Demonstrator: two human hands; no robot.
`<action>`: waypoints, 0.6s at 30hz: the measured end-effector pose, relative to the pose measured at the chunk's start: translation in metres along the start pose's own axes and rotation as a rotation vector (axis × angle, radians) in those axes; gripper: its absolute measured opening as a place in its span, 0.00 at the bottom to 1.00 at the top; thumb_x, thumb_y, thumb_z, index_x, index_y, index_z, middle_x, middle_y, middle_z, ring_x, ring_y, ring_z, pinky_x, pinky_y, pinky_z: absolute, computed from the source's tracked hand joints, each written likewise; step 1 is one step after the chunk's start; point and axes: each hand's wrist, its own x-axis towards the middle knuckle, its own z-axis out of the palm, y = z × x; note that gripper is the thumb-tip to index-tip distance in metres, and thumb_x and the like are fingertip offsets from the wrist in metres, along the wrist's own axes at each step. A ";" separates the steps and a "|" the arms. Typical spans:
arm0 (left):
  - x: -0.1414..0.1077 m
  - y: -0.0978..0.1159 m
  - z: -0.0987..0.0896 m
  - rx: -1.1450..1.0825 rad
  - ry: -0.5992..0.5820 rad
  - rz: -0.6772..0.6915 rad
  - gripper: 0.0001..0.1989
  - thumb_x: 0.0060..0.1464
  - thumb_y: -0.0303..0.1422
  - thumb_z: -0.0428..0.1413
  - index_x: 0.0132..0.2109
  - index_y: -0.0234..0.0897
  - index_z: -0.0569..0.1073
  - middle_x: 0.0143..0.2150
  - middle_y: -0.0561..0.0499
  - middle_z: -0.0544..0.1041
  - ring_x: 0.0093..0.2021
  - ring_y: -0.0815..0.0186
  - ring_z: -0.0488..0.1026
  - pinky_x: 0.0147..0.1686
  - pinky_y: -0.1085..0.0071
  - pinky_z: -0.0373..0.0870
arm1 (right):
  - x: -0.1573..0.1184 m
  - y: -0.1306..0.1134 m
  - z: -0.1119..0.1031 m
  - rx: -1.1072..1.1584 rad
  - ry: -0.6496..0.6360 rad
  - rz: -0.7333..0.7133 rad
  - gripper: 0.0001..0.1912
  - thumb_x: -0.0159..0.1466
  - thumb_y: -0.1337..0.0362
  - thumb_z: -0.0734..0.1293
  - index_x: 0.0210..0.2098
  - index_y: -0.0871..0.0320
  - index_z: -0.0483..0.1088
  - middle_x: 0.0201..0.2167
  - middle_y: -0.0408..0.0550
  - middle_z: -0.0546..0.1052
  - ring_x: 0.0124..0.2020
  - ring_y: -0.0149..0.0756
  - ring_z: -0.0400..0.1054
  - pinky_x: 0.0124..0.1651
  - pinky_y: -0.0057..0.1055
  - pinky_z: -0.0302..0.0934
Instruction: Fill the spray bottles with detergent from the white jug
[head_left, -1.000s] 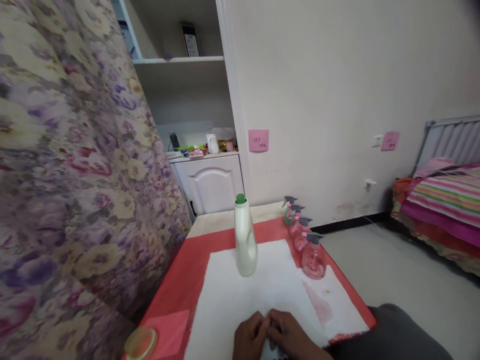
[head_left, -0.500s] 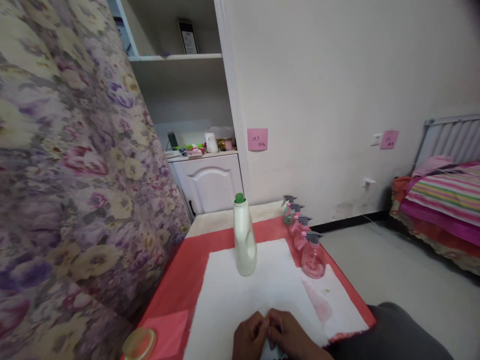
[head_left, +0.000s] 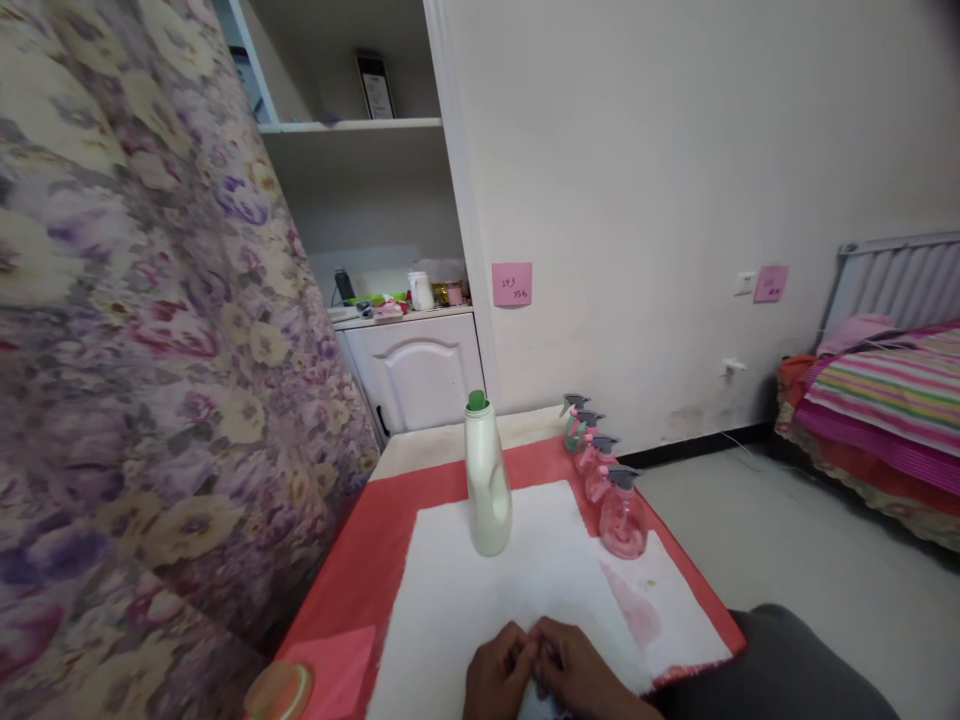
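My left hand (head_left: 498,669) and my right hand (head_left: 576,665) meet at the near edge of a white cloth (head_left: 442,610). Both have their fingers curled in and their fingertips together, and no object shows between them. Beyond them a pale green plastic bottle (head_left: 489,500) with a side handle stands upright on the cloth. A green piece (head_left: 477,400) sits in its mouth. To the right, several spray bottles with grey heads form a row; the nearest spray bottle (head_left: 624,525) is clear pink.
A red cover (head_left: 352,530) lies over the table. Near left are a pink sheet (head_left: 345,665) and a round yellowish lid-like piece (head_left: 279,690). A stained white cloth (head_left: 679,610) lies at right. A floral curtain (head_left: 150,400) hangs close on the left; a cupboard (head_left: 427,365) stands behind.
The camera view has shifted slightly, so the whole scene sits a little lower and further left. My hands and the bottles keep their places on the table.
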 end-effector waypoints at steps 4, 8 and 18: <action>-0.003 0.019 -0.002 -0.109 0.065 0.015 0.20 0.54 0.44 0.51 0.48 0.36 0.72 0.22 0.59 0.65 0.26 0.67 0.66 0.29 0.72 0.61 | -0.009 -0.014 -0.010 -0.025 0.087 -0.077 0.21 0.63 0.60 0.63 0.55 0.57 0.65 0.24 0.38 0.71 0.25 0.31 0.66 0.29 0.26 0.59; -0.008 0.053 -0.003 -0.140 0.168 0.099 0.35 0.57 0.43 0.50 0.67 0.33 0.53 0.27 0.57 0.69 0.26 0.66 0.68 0.30 0.70 0.65 | -0.023 -0.047 -0.032 -0.113 0.274 -0.181 0.36 0.65 0.64 0.60 0.68 0.51 0.42 0.35 0.42 0.74 0.29 0.33 0.68 0.34 0.30 0.63; -0.028 0.130 -0.018 0.066 0.323 0.231 0.38 0.60 0.35 0.46 0.70 0.35 0.36 0.29 0.57 0.69 0.25 0.67 0.68 0.29 0.71 0.65 | -0.051 -0.121 -0.072 -0.280 0.489 -0.381 0.44 0.65 0.65 0.61 0.70 0.51 0.25 0.34 0.42 0.69 0.31 0.35 0.67 0.41 0.36 0.65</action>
